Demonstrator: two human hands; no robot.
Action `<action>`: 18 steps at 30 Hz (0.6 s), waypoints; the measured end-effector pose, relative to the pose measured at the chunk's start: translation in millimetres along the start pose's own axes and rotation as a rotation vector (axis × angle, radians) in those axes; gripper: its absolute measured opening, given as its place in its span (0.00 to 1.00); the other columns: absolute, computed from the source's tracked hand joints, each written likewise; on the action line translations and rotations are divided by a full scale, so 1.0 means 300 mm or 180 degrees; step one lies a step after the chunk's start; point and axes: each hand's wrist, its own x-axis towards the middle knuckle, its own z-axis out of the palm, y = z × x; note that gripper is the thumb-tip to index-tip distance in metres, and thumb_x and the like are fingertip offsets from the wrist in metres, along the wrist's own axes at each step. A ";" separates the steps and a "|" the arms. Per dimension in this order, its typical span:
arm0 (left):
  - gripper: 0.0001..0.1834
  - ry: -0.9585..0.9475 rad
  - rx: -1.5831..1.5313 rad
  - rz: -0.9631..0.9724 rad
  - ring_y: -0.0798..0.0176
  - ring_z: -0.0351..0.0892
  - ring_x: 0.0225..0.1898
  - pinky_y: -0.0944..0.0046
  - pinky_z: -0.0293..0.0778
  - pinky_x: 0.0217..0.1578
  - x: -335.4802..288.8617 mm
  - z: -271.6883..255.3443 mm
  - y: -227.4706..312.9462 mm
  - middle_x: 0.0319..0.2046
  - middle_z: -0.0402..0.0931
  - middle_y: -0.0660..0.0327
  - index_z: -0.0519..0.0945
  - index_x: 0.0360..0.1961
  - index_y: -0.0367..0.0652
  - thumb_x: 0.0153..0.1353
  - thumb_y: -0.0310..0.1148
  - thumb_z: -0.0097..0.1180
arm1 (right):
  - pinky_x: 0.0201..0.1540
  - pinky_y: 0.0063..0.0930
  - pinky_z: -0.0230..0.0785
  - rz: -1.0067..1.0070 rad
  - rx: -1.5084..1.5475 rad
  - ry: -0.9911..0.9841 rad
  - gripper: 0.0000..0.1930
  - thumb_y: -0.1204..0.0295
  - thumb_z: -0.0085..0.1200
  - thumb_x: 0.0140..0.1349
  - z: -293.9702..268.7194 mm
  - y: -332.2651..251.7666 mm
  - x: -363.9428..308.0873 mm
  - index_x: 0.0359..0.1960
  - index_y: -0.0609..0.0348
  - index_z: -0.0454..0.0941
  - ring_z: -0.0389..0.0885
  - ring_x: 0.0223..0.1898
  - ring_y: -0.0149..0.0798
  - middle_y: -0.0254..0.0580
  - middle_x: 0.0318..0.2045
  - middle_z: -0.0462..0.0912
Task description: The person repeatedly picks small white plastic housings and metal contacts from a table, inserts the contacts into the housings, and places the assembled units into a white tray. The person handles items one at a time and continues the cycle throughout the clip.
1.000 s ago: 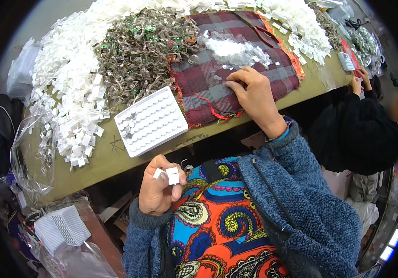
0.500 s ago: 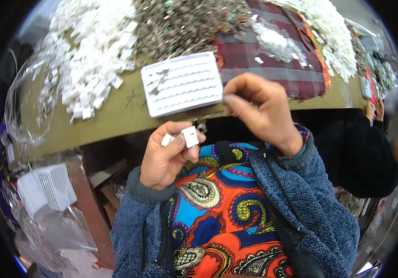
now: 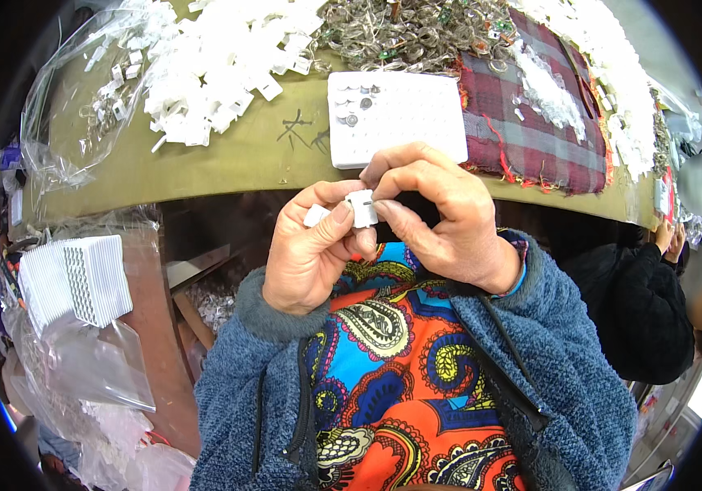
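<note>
Between the thumb and fingers of my left hand is a small white plastic piece with a dark slot in its face. A second white plastic part sticks out between the same hand's fingers. My right hand meets the slotted piece at its right side, thumb and forefinger pinched close to the slot. Anything small between those fingertips is hidden. Just beyond both hands lies a white tray with rows of recesses; several small round metal parts sit at its left end.
White plastic parts are heaped at the back left, beside a pile of metal-looking pieces. A plaid cloth bears clear bits. Stacked white trays stand at left. A co-worker's dark sleeve shows at right.
My right hand has come left and down to the white piece in my left hand. The view has shifted, so the table and tray appear farther right and higher.
</note>
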 end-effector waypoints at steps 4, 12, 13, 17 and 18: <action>0.11 0.0200 0.0351 0.0086 0.62 0.84 0.31 0.65 0.83 0.33 -0.003 0.009 -0.012 0.34 0.82 0.53 0.77 0.50 0.32 0.69 0.25 0.52 | 0.38 0.32 0.75 -0.0052 -0.0249 -0.0099 0.07 0.85 0.59 0.52 -0.007 0.006 -0.015 0.32 0.64 0.75 0.81 0.37 0.46 0.47 0.39 0.79; 0.11 0.0335 0.0530 0.0054 0.65 0.83 0.31 0.67 0.81 0.31 0.001 0.051 0.021 0.34 0.81 0.57 0.76 0.49 0.37 0.67 0.26 0.56 | 0.43 0.32 0.77 -0.0104 -0.0447 -0.0122 0.10 0.83 0.60 0.56 -0.036 -0.018 0.004 0.40 0.65 0.82 0.84 0.40 0.47 0.49 0.42 0.82; 0.11 0.0327 0.0566 0.0081 0.66 0.83 0.31 0.67 0.81 0.32 0.004 0.059 0.034 0.35 0.81 0.57 0.75 0.49 0.37 0.67 0.26 0.57 | 0.44 0.32 0.76 -0.0175 -0.0523 -0.0074 0.10 0.84 0.60 0.56 -0.045 -0.022 0.004 0.41 0.66 0.82 0.84 0.40 0.47 0.51 0.42 0.82; 0.10 0.0742 0.0881 0.0134 0.67 0.77 0.24 0.65 0.80 0.26 0.008 0.104 0.116 0.34 0.79 0.54 0.73 0.49 0.37 0.68 0.26 0.53 | 0.44 0.32 0.76 -0.0282 -0.0338 0.0365 0.09 0.84 0.60 0.56 -0.077 -0.024 -0.010 0.40 0.68 0.82 0.84 0.40 0.46 0.52 0.39 0.83; 0.09 0.0545 0.1030 0.0623 0.68 0.76 0.21 0.66 0.79 0.23 0.002 0.122 0.146 0.34 0.79 0.54 0.73 0.49 0.37 0.69 0.26 0.52 | 0.43 0.31 0.76 -0.0201 -0.0316 0.0427 0.08 0.85 0.59 0.57 -0.084 -0.020 -0.015 0.39 0.68 0.82 0.84 0.39 0.45 0.51 0.38 0.83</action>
